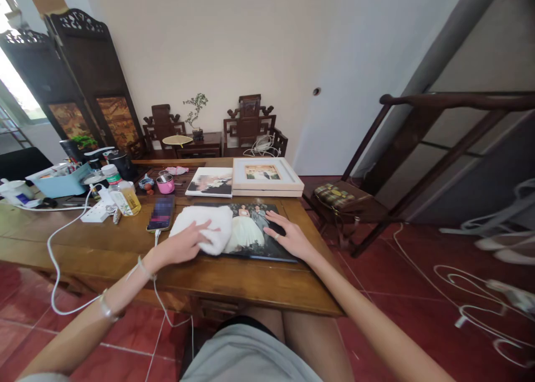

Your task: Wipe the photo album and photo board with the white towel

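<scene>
A white folded cloth (pixel 218 223) lies over the left part of a dark-edged wedding photo panel (pixel 246 242) on the wooden table. My left hand (pixel 193 241) rests on top of the cloth, fingers stretched out and pressing it down rather than wrapped round it. Over the panel's right side is my right hand (pixel 290 237), open with fingers apart and holding nothing; its fingertips appear to touch the surface. The picture shows a couple, one in a pale gown. What lies under the cloth is hidden.
Behind the panel are a white-covered album (pixel 209 182) and a boxed picture frame (pixel 288 182). Left of the cloth lie a phone (pixel 161 213) with a cable, a pink cup (pixel 165 184), a bottle (pixel 125 198), a power strip (pixel 97 211) and a blue bin (pixel 56 184). A chair (pixel 363 201) stands right.
</scene>
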`<control>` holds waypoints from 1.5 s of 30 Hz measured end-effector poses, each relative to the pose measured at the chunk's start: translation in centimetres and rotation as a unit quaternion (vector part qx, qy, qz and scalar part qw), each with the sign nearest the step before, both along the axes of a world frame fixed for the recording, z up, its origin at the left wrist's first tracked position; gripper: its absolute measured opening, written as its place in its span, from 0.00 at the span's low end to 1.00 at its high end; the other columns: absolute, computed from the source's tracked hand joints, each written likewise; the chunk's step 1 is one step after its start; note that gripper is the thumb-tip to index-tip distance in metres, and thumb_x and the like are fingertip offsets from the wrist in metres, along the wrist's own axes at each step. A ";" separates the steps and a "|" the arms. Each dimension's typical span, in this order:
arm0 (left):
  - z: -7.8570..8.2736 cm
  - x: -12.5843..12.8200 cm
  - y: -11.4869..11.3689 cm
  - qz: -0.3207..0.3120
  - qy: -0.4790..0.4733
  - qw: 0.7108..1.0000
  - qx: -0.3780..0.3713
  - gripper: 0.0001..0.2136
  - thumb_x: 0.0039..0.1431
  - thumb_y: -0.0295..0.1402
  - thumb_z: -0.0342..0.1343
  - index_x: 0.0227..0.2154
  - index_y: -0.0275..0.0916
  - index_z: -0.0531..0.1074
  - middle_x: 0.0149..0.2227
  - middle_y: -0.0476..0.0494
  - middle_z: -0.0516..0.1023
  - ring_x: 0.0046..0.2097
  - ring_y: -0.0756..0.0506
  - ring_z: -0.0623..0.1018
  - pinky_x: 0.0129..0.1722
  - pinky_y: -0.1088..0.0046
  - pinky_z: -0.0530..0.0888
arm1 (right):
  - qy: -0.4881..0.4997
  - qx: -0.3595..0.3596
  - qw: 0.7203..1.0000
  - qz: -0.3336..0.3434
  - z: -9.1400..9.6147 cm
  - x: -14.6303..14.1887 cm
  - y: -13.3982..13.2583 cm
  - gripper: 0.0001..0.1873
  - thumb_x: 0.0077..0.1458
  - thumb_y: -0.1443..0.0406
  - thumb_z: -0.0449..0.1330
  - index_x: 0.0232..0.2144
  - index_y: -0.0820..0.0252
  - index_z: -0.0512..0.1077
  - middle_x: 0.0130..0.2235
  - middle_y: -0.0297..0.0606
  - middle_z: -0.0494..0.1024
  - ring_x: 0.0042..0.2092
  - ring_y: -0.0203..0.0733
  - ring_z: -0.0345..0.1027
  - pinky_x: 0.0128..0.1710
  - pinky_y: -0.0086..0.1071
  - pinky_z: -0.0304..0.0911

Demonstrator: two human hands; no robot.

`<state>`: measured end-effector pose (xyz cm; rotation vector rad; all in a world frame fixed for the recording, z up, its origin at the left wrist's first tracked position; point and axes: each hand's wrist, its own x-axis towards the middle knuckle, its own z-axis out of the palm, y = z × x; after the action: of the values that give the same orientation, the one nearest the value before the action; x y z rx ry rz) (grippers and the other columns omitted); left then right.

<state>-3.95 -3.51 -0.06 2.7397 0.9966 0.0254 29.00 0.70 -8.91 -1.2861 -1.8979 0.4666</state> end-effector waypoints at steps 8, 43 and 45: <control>0.7 -1.1 -4.0 -0.022 -0.017 1.000 -0.006 0.28 0.47 0.13 0.40 0.44 0.42 0.74 0.63 0.52 0.60 0.68 0.46 0.47 0.66 0.57 0.46 | -0.016 0.002 1.000 -0.001 0.1 -0.1 0.0 0.23 0.55 0.56 0.58 0.51 0.57 0.72 0.59 0.44 0.68 0.63 0.49 0.57 0.63 0.49 0.51; 0.1 1.5 5.3 -0.004 -0.014 1.000 0.013 0.23 0.44 0.15 0.42 0.38 0.37 0.76 0.50 0.45 0.76 0.59 0.42 0.67 0.62 0.58 0.56 | -0.017 0.005 1.000 0.003 -0.5 0.1 0.4 0.24 0.55 0.56 0.57 0.52 0.59 0.71 0.60 0.46 0.67 0.63 0.50 0.57 0.64 0.49 0.50; 0.2 2.1 8.3 0.005 -0.020 1.000 0.021 0.22 0.42 0.16 0.43 0.36 0.35 0.77 0.44 0.44 0.79 0.50 0.43 0.75 0.56 0.66 0.64 | -0.022 0.006 1.000 0.004 -0.5 0.1 0.3 0.24 0.55 0.56 0.57 0.52 0.60 0.71 0.60 0.47 0.67 0.63 0.49 0.57 0.64 0.48 0.50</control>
<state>-1.89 4.80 0.16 2.7604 1.0096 0.1028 29.15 1.02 -9.39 -1.2910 -1.9401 0.4341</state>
